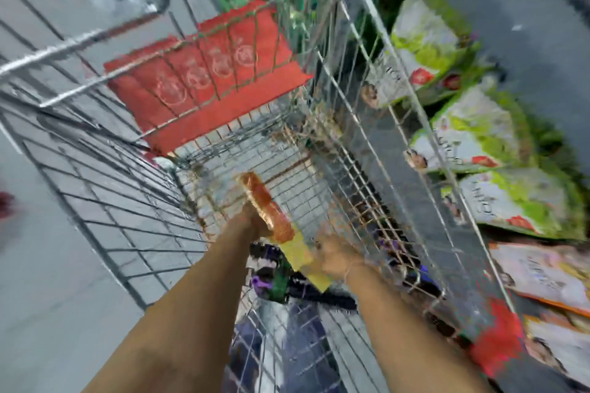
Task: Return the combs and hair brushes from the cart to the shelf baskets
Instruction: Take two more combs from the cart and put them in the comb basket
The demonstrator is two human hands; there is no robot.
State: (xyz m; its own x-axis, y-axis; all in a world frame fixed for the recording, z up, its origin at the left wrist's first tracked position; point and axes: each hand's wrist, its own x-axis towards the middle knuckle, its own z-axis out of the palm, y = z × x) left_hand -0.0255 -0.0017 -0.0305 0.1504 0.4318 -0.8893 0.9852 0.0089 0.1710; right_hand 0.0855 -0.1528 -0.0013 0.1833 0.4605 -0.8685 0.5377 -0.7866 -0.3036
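Bare forearms reach down into the wire cart (322, 169), where your left hand (252, 223) is closed around an amber packaged brush (266, 207) on a yellow card (303, 260), lifted clear of the dark pile of combs and brushes (303, 293) below. Blur hides whether your right hand (338, 260) is pinching the card or merely touching it. Judge the pack light, stiff and slick: hold the body, not the card. Beyond, a red seat flap (210, 73).

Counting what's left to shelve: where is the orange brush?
Head view, centre: the orange brush is in the left hand, above the cart, just left of the right hand.
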